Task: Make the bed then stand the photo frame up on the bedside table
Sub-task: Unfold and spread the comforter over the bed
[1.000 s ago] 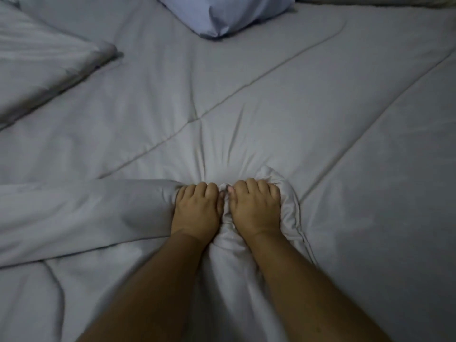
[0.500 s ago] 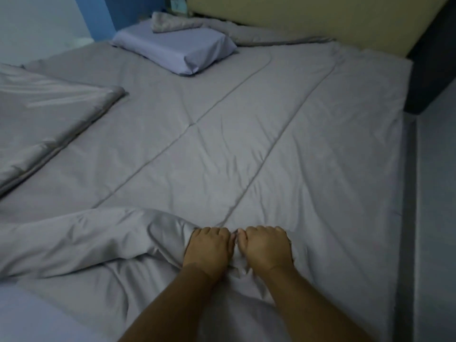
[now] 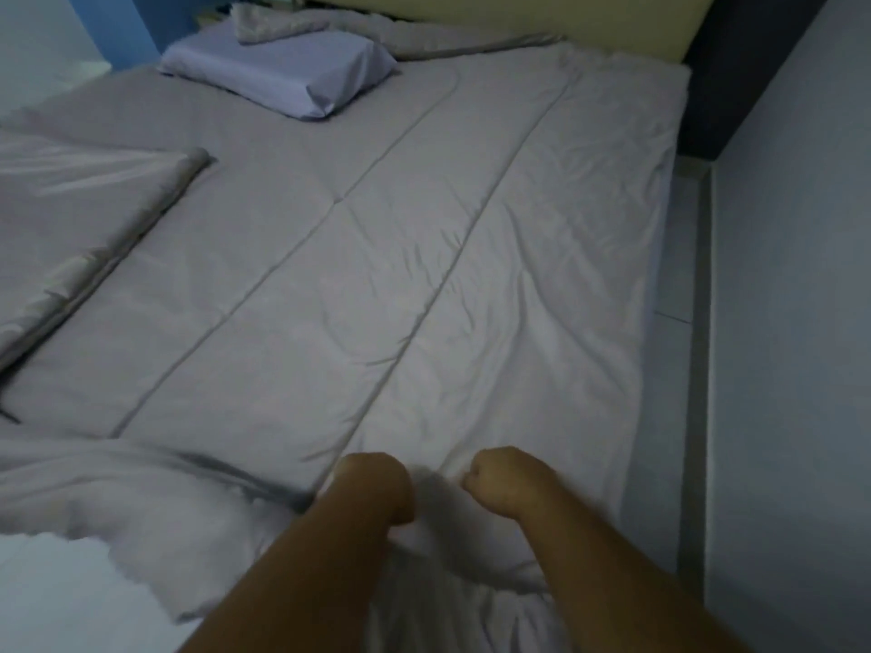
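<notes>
- Hands first: the left hand (image 3: 377,487) and the right hand (image 3: 504,483) are both curled into fists on the near hem of the grey quilt (image 3: 424,299). A ridge of cloth is bunched up between them. The picture is blurred here, so the fingertips themselves cannot be made out.
- The quilt lies spread over the bed (image 3: 108,101), straight ahead of both hands. Its long axis runs away from them and slants up to the right, toward the yellowish headboard (image 3: 495,21).
- The stitched seams (image 3: 466,261) run along that same axis, so I judge that any pull or shake should follow them.
- The far end of the quilt looks to reach nearly to the headboard, with a rumpled strip of cloth lying along it.
- The right hand is nearer the quilt's right edge, which hangs by the strip of floor (image 3: 678,238) beside the wall (image 3: 792,322).
- The left hand is nearer the slack heap of quilt (image 3: 141,506) at the near left, which is not yet flat. That side likely needs drawing out leftward next.
- A lavender pillow (image 3: 283,77) sits at the far left of the bed, well apart from the hands and askew to the seams.
- A folded cover (image 3: 85,219) lies on the left side, its folded edge roughly parallel to the seams.
- The photo frame and the bench it belongs on do not show in this view. By my reckoning that part of the task has not yet been reached.
</notes>
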